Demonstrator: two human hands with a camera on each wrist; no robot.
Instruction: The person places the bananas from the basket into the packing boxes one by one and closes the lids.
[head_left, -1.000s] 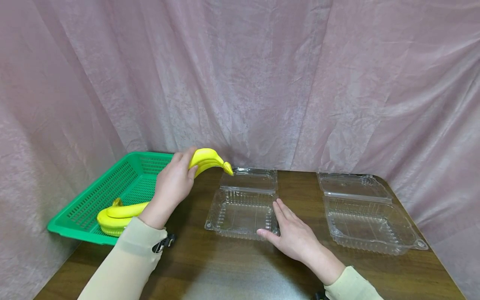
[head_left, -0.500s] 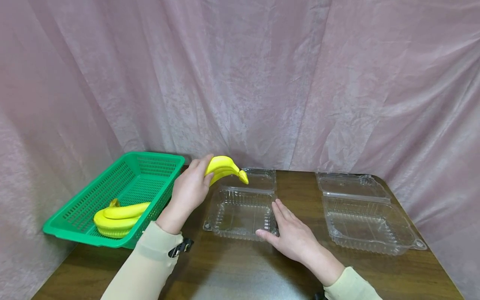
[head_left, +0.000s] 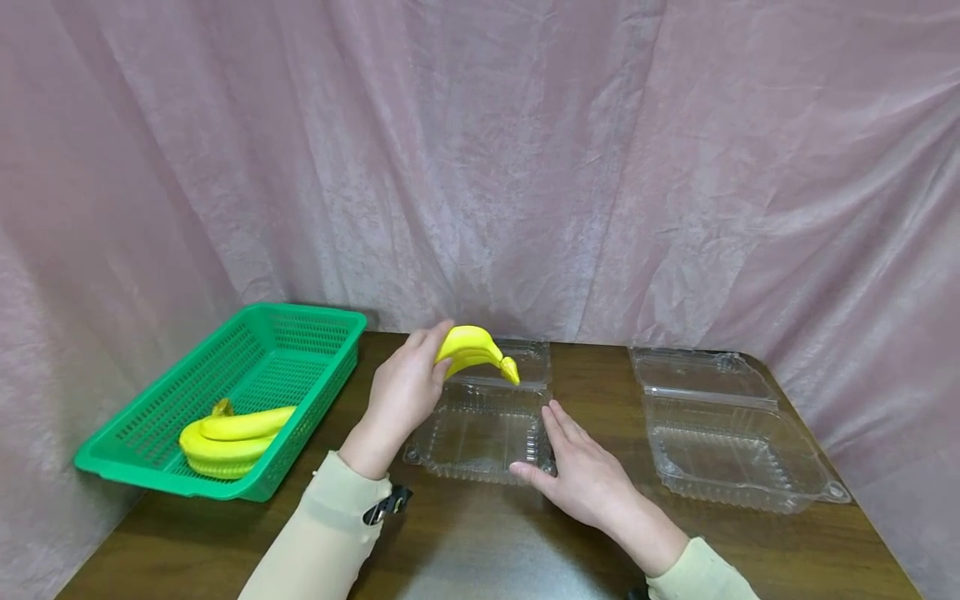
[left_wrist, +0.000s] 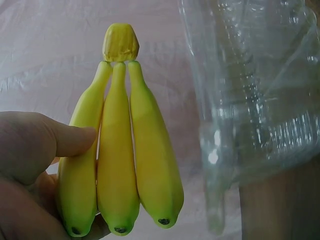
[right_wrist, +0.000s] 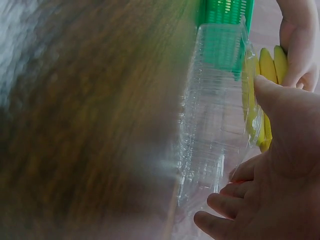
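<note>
My left hand (head_left: pixel 408 379) grips a bunch of yellow bananas (head_left: pixel 474 343) over the back of a clear hinged plastic box (head_left: pixel 480 475). In the left wrist view, three bananas joined at one stem show in the bunch (left_wrist: pixel 117 165), with the thumb across the nearest one and the other fingers behind. The box stands with its lid (head_left: pixel 532 364) folded back towards the curtain. My right hand (head_left: pixel 588 475) lies along the box's right side, fingers straight, its fingertips right at the wall. In the right wrist view the box (right_wrist: pixel 215 110) sits between the right hand and the green basket.
A green basket (head_left: pixel 341 367) stands at the left, holding more bananas (head_left: pixel 232 442). On the right of the wooden table (head_left: pixel 480 550) sits a second clear plastic box (head_left: pixel 738 462), lid laid back. A pink curtain (head_left: pixel 480 167) hangs behind and along the sides.
My left hand has carried the bananas rightward and a little lower, from beside the basket to over the nearer box. The right hand has stayed at the box's side.
</note>
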